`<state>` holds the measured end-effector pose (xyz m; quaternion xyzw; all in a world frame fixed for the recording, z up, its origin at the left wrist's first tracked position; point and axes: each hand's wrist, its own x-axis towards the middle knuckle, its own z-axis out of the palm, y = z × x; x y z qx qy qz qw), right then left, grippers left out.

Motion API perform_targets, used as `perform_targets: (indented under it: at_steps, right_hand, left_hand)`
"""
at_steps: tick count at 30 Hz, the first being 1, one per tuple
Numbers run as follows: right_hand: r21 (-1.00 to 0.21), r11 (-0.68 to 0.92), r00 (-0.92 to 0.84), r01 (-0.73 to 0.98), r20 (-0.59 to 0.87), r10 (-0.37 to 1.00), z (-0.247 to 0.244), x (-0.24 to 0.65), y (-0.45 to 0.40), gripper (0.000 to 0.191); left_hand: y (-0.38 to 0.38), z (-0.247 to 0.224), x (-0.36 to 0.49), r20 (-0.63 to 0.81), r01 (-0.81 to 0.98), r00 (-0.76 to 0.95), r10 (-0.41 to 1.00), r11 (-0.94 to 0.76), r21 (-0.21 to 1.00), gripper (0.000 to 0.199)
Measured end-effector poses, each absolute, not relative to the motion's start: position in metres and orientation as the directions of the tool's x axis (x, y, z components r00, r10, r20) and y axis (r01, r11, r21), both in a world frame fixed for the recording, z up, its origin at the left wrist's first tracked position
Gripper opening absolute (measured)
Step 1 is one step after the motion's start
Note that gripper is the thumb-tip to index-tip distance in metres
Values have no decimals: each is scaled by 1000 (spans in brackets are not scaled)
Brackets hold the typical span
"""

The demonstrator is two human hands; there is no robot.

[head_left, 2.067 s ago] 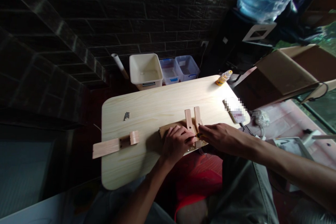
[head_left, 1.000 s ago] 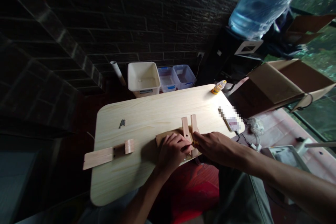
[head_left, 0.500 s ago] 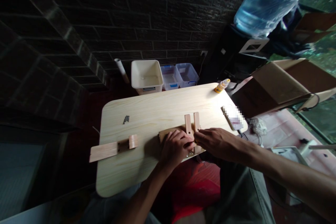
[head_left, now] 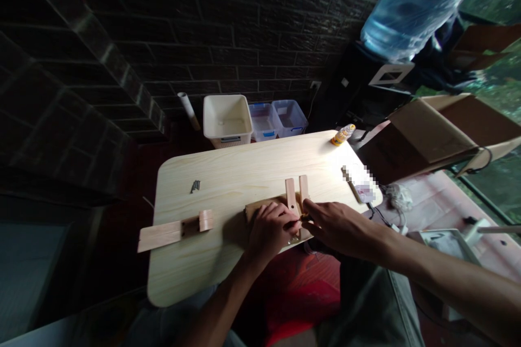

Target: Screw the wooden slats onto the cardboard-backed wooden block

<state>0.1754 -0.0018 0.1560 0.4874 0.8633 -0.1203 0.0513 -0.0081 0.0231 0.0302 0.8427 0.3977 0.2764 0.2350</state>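
On the near edge of the table, my left hand [head_left: 271, 227] is closed over a wooden block [head_left: 254, 209], its fingers bent toward the upright slats. Just right of it, my right hand [head_left: 337, 222] pinches what looks like a small screwdriver [head_left: 306, 218] with a yellow and dark handle. Its dark tip points left toward my left fingertips. Two light wooden slats stick up from the block: the left slat [head_left: 290, 192] has a dark hole, and the right slat [head_left: 304, 187] is partly behind my right hand. My fingers hide where the tool's tip meets the work.
Dark screws [head_left: 196, 186] lie on the table [head_left: 244, 173]. A long wooden piece [head_left: 160, 237] overhangs the left edge. A small bottle [head_left: 342, 134] and a blurred phone-like object [head_left: 360, 184] are at the right. Behind stand a white bin [head_left: 228, 119] and clear boxes [head_left: 288, 116].
My right hand has turned and its fingers have opened slightly, so more of the screwdriver shows. My left hand stays on the block.
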Motion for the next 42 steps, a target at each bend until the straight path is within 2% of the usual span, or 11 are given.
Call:
perform_targets:
  at_steps: [6,11,16,19,25,29,36,42]
  right_hand:
    - [-186,637,-663,749,-168,730,156,183,0,37]
    - [-225,587,-626,778,-202,753,153,187,2,24]
    - [-164,530,-554,832,-284,783,164,183,3,13]
    - [-143,533,-549,834,-307,777,166,182,5,16]
    - [-216,573,-612,791,-235,756,162,191,10,28]
    - [-242,610,-655,754,-218,723,161,192,12,24]
    - [-258,463,-526,848,-309,792,165,185,12,14]
    - [-272,555,-613,787,-231,756,159,194,11,19]
  left_hand:
    - [24,32,-8,276,554,537,797,-580,598,5]
    - [24,33,-8,266,537,554,789,-583,609,6]
    - [23,32,-8,246,544,545,801,-562,623,4]
    - [23,33,-8,234,551,544,806,-554,624,3]
    - [22,32,-7,235,550,535,811,-546,632,2]
    - [23,30,-7,254,540,533,807,-555,632,3]
    - [23,30,-7,256,560,539,802,-569,602,3]
    - [24,29,-8,270,550,555,787,-591,590,3]
